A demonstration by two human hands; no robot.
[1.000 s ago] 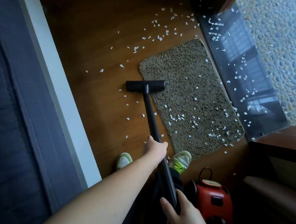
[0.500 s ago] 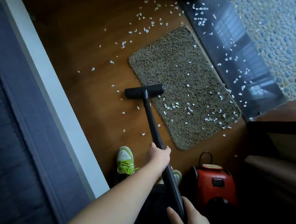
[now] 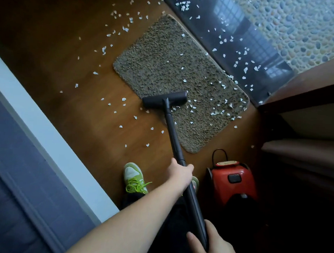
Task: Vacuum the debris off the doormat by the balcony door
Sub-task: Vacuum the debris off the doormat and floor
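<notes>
Mat [image 3: 177, 75] lies on wood floor [image 3: 71, 64], long edge along the dark sill [image 3: 237, 38] of the balcony door. Debris [image 3: 220, 108], white flecks, sits thickest on the mat's near-right end; far end mostly clean w/ a few strays. More flecks on floor and sill.

Key relation: mat is ahead of the hands and a bit right, long axis running from near-right to far-left. Nozzle [image 3: 165, 100] sits across the mat's left edge, half on pile, half on floor; the debris patch is just right of it. Wand [image 3: 173, 134] runs straight back to the hands. Next stroke prob. needs a swing right.

Left hand [image 3: 179, 173] is nearer the mat, fingers wrapped round the wand mid-length. Right hand [image 3: 215, 250] grips the upper end, thumb along it. Red canister [image 3: 231, 180] stands just right of the wand, near the mat's corner.

Vs 1 s ago: nozzle was farther up the mat's left edge; now pulled back toward the near end, closer to the flecks. View shifted too.
</notes>
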